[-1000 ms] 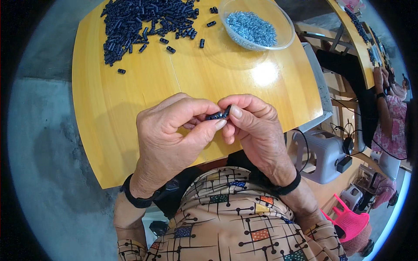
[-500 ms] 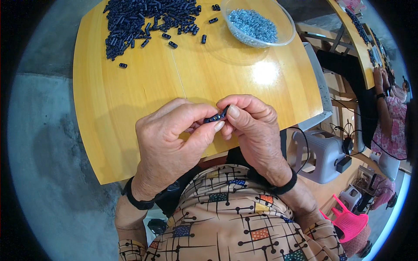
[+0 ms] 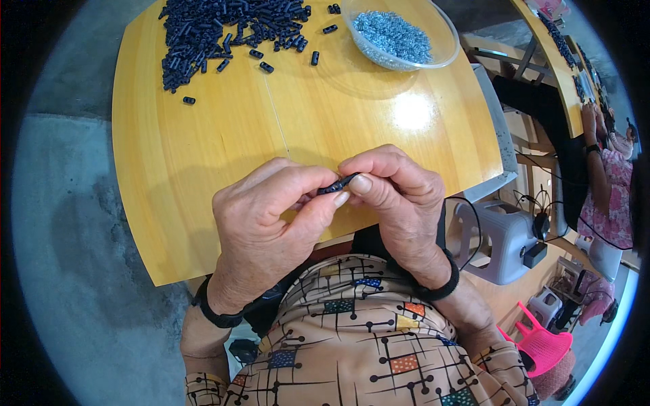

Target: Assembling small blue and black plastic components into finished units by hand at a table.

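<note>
Left hand (image 3: pixel 264 210): grip of thumb and forefinger brought together on the left part of a small dark piece (image 3: pixel 330 189), the thumb on its near side and the forefinger on its far side. Right hand (image 3: pixel 406 210): thumb and forefinger pinched together at the piece's right end, thumbnail uppermost. The small dark piece slants, its right end farther away, clamped between both grips over the near part of the yellow wood-grain worktop (image 3: pixel 223 142); the fingers hide much of it, and whether it is one part or two cannot be told. Beyond, a heap of dark connectors (image 3: pixel 217 34) lies at the far left, several loose connectors (image 3: pixel 266 68) near it; to its right stands a clear plastic bowl (image 3: pixel 443 42) holding silvery-blue coils (image 3: pixel 393 37).
</note>
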A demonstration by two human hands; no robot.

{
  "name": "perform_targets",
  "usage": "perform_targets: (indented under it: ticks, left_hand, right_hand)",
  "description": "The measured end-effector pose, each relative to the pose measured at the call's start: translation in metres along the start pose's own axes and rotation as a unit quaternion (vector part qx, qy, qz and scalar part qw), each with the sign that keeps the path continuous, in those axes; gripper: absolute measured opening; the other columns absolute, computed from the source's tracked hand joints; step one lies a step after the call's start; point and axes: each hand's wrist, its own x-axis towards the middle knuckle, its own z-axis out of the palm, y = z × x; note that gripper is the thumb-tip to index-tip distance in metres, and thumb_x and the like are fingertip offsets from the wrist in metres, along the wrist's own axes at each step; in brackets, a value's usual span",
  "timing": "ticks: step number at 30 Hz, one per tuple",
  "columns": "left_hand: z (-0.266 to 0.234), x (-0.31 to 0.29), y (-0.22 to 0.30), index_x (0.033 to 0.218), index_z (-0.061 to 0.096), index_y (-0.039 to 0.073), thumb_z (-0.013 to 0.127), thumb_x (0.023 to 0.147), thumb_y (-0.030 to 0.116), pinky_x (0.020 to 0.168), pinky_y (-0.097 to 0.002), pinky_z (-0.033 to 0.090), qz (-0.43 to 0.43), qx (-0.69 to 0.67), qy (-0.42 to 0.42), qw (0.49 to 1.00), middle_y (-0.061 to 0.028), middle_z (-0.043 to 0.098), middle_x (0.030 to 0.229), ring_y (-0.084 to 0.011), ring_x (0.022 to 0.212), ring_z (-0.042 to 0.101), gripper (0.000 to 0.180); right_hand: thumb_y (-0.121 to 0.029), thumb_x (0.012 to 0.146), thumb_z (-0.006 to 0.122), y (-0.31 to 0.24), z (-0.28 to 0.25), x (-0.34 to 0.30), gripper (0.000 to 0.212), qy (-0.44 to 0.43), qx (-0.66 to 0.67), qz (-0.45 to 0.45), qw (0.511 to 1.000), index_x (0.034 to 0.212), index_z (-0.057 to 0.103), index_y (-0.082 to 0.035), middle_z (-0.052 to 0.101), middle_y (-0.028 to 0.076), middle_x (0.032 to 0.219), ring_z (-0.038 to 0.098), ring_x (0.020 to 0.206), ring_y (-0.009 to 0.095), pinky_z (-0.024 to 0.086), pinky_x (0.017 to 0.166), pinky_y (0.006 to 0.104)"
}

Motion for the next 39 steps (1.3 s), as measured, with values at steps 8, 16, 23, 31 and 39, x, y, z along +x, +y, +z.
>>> perform_targets:
  ticks: [8, 16, 23, 31, 39]
  left_hand:
    - [0.002, -0.003, -0.001, 0.084, 0.067, -0.001, 0.075, 0.070, -0.004, 0.057, -0.0214, 0.049, 0.000, -0.004, 0.000, 1.000, -0.0074, 0.065, 0.076, -0.0104, 0.066, 0.062, 0.016]
    - [0.001, -0.004, -0.002, 0.085, 0.066, -0.001, 0.075, 0.071, -0.003, 0.059, -0.0218, 0.050, 0.022, 0.005, 0.001, 1.000, -0.0083, 0.065, 0.077, -0.0119, 0.067, 0.063, 0.017]
    - [0.001, -0.008, -0.005, 0.086, 0.067, -0.001, 0.074, 0.072, -0.003, 0.059, -0.0223, 0.050, 0.010, 0.003, 0.008, 1.000, -0.0081, 0.065, 0.077, -0.0118, 0.068, 0.063, 0.016]
    - [-0.001, -0.010, -0.005, 0.085, 0.067, -0.002, 0.074, 0.072, -0.003, 0.057, -0.0224, 0.049, 0.004, 0.016, 0.012, 1.000, -0.0076, 0.065, 0.076, -0.0114, 0.066, 0.061, 0.015]
    - [0.001, -0.011, -0.006, 0.083, 0.067, 0.002, 0.074, 0.071, 0.000, 0.051, -0.0268, 0.048, 0.024, 0.016, 0.036, 0.999, -0.0085, 0.064, 0.071, -0.0179, 0.060, 0.063, 0.014]
  right_hand:
    - [-0.006, 0.081, 0.070, 0.007, -0.001, -0.001, 0.012, 0.009, -0.075, -0.072, 0.995, 0.093, 0.070, -0.001, 0.065, 0.005, 0.083, 0.059, 0.075, 0.010, 0.047, 0.065, 0.0221]
    - [-0.005, 0.085, 0.068, 0.008, -0.001, -0.003, 0.013, -0.010, 0.032, -0.001, 0.999, 0.096, 0.069, 0.001, 0.065, 0.005, 0.083, 0.060, 0.069, 0.008, 0.049, 0.062, 0.0188]
    - [-0.004, 0.085, 0.066, 0.009, -0.002, -0.001, 0.015, -0.032, 0.015, -0.020, 0.999, 0.099, 0.069, 0.002, 0.064, 0.006, 0.085, 0.062, 0.071, 0.009, 0.050, 0.063, 0.0197]
    - [-0.003, 0.084, 0.066, 0.012, -0.004, 0.001, 0.015, -0.052, -0.064, -0.090, 0.993, 0.099, 0.070, -0.002, 0.064, 0.006, 0.083, 0.062, 0.070, 0.010, 0.049, 0.062, 0.0207]
    - [-0.005, 0.082, 0.068, 0.013, -0.002, 0.001, 0.012, -0.027, -0.118, -0.116, 0.986, 0.093, 0.070, -0.002, 0.066, 0.008, 0.080, 0.062, 0.068, 0.013, 0.049, 0.060, 0.0235]
